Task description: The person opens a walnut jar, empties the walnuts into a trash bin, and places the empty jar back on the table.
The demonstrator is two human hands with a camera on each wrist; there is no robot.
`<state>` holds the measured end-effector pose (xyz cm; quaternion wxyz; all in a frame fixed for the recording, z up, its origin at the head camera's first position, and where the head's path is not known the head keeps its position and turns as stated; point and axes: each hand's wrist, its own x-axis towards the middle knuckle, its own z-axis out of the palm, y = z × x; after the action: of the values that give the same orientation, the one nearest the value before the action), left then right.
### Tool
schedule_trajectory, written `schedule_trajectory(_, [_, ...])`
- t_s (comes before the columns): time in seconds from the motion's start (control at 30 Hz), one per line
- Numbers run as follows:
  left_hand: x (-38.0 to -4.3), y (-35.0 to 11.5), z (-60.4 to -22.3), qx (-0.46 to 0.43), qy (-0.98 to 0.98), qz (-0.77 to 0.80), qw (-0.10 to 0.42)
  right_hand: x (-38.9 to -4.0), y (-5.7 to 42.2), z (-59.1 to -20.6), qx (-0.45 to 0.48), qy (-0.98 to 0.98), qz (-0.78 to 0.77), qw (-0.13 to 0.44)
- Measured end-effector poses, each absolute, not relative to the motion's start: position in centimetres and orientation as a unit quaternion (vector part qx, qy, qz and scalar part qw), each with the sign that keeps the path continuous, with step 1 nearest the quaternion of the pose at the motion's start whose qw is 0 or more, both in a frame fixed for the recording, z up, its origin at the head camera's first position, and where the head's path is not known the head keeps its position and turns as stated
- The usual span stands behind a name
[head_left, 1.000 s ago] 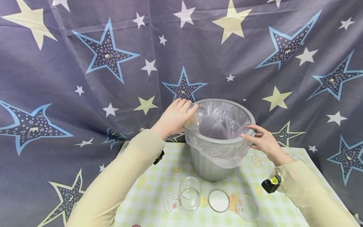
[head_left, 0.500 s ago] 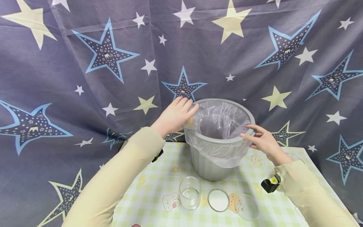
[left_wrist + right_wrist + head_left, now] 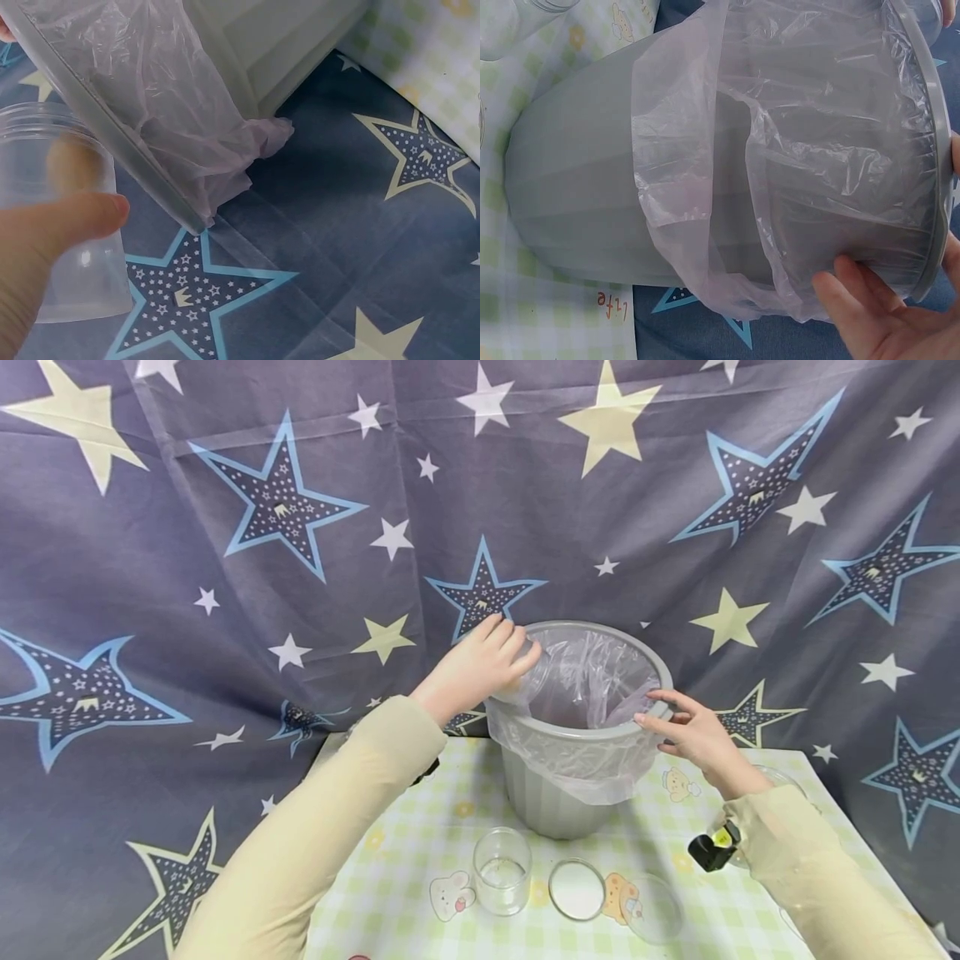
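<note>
- The big gray bin (image 3: 558, 814) has its bag (image 3: 577, 764) on, folded over the rim (image 3: 581, 734).
- The left hand (image 3: 480, 664) grips a clear jar (image 3: 537, 681).
- The right hand (image 3: 701, 735) holds the bin's rim.
- That jar is tipped sideways at the rim.
- 1 blurry brown thing (image 3: 76, 165) shows in it, so emptying looks unfinished.

Brownish lump (image 3: 73, 165) in jar (image 3: 88, 281) blurred; bin (image 3: 551, 810) interior partly hidden.

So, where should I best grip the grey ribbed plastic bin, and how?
Probably pinch its round grey rim from the person's right, as the right hand does: the upright bin widens upward to that edge. The left side is busier, with the left hand holding a tilted, clear cylindrical jar.
</note>
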<state>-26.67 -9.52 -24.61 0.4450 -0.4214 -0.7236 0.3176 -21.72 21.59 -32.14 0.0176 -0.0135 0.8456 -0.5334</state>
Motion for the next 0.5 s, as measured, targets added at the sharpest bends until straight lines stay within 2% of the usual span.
schedule_trajectory(0.23, [-26.69,-9.06,-24.6,-0.435,-0.719,0.334,0.427,-21.66,21.65,-32.25,-0.012,0.845,-0.535,0.015])
schedule_trajectory(0.4, [-26.92,-9.22,-25.11,-0.419,-0.746,0.291,0.428,-21.63,21.56,-32.21,-0.014,0.843,-0.537,0.017])
schedule_trajectory(0.5, [-27.12,-9.59,-25.47,-0.403,-0.781,0.244,0.409,-21.61,21.57,-32.18,-0.014,0.843,-0.537,0.017])
